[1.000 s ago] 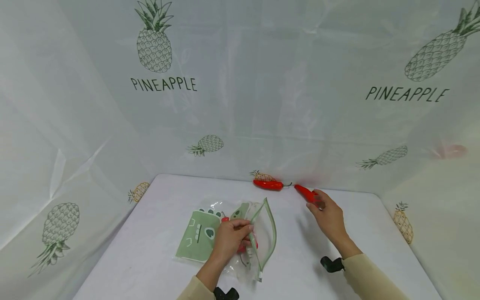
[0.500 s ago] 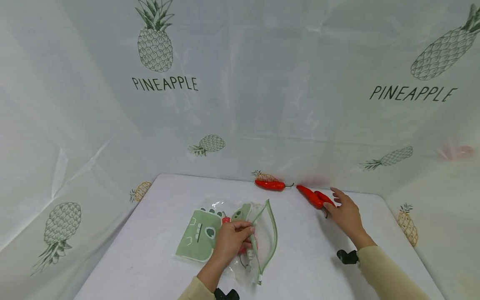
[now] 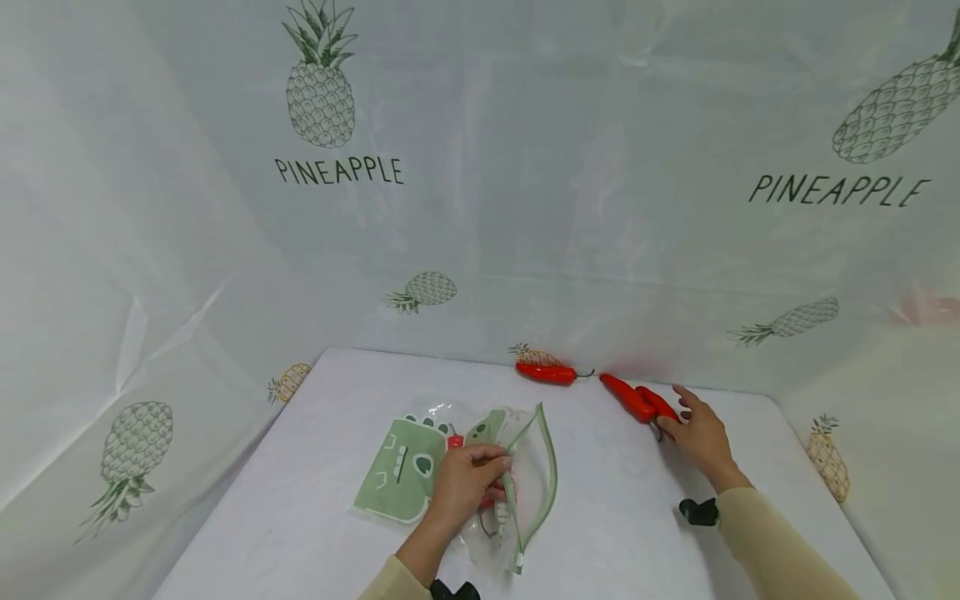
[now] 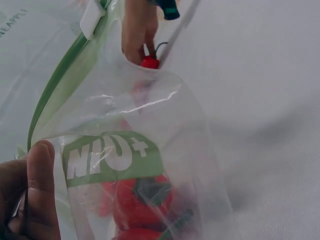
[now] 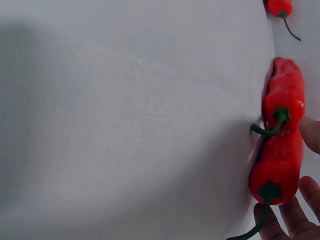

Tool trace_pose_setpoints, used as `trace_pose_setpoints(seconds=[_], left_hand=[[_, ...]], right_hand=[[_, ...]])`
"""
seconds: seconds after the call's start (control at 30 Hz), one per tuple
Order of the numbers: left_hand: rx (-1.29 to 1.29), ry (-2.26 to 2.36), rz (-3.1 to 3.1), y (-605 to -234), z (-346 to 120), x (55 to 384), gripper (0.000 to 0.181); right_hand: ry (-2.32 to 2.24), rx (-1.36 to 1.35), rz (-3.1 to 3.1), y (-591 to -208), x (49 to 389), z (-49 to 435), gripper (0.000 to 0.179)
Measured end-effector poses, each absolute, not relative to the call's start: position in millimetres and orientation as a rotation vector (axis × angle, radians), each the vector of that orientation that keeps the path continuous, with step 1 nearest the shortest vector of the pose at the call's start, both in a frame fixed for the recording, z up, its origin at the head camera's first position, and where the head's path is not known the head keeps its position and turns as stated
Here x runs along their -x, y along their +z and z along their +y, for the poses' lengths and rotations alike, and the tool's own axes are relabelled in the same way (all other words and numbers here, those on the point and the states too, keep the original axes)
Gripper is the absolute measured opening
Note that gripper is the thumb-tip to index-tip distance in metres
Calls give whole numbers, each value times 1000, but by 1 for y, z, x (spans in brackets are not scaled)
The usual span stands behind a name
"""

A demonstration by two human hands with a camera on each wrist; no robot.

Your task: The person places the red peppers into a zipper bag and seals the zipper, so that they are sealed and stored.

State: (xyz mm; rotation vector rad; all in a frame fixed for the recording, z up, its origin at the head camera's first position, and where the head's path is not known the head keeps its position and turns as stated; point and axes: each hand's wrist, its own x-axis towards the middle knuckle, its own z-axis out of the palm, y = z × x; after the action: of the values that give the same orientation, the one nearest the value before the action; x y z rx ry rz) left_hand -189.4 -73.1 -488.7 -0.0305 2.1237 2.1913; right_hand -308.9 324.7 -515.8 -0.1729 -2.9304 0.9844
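My left hand (image 3: pixel 465 483) pinches the green-edged mouth of a clear zip bag (image 3: pixel 397 468), which lies on the table with its mouth spread apart. Through the plastic, red peppers with green stems (image 4: pixel 137 207) show in the left wrist view. At the back right, my right hand (image 3: pixel 701 439) is at a red chili pepper (image 3: pixel 658 404). In the right wrist view its thumb (image 5: pixel 311 134) and fingers lie along that pepper's side and stem end, the fingers spread. A second chili pepper (image 3: pixel 626 397) lies against it.
Another chili pepper (image 3: pixel 546 374) lies at the back edge of the white table (image 3: pixel 300 467). Behind rises a pale curtain (image 3: pixel 555 208) printed with pineapples. A black wrist camera (image 3: pixel 699 512) sits on my right wrist.
My right hand has set its chili pepper down beside the other one and shifted right, its fingers now around the right-hand pepper. The left hand stays on the bag's mouth.
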Motion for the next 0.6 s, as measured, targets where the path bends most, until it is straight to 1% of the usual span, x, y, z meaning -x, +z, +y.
trace_pose_setpoints(seconds=[0.27,0.6], left_hand=[[45,2208,2114,-487,-72,188,25],[65,2193,2129,-488,-72,187,26]], right_hand=[[985,224,-2934,-523,313,327,78],[981,327,-2982,-523,316,333,85]])
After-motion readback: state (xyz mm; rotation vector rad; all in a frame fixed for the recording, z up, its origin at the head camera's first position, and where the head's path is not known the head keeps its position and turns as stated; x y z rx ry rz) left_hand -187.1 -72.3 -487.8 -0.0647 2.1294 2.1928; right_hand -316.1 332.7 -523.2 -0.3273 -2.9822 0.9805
